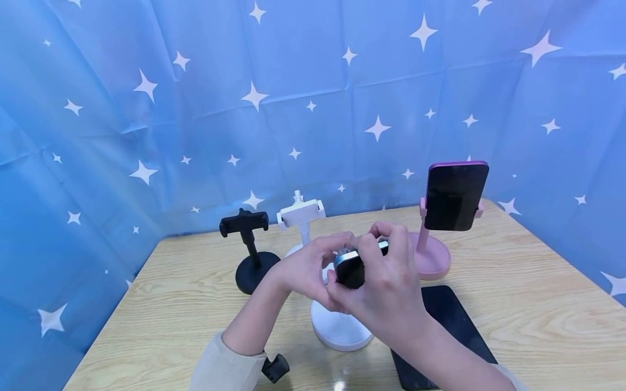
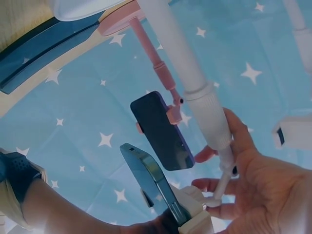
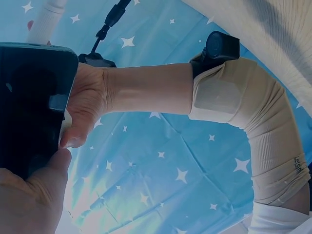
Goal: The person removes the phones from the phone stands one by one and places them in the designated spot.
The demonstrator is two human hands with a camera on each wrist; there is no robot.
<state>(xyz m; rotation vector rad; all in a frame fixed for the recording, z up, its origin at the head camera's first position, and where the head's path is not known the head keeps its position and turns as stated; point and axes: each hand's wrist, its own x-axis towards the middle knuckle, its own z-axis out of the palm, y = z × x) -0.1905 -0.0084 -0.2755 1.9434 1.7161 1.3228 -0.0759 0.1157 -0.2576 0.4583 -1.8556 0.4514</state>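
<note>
My left hand curls its fingers round the top joint and clamp of a white phone stand. Its round white base rests on the table below both hands. My right hand grips a smartphone with a metallic edge, thumb on the near side and fingers over the top. In the left wrist view the smartphone leans at the white clamp; whether it is seated there is hidden by the hands. The right wrist view shows the phone's dark screen with the right thumb along its edge.
Behind stand a black phone stand and another white stand, both clamps bare. A pink stand holds a purple-edged phone. A black tablet lies under my right forearm. A starry blue curtain backs the wooden table.
</note>
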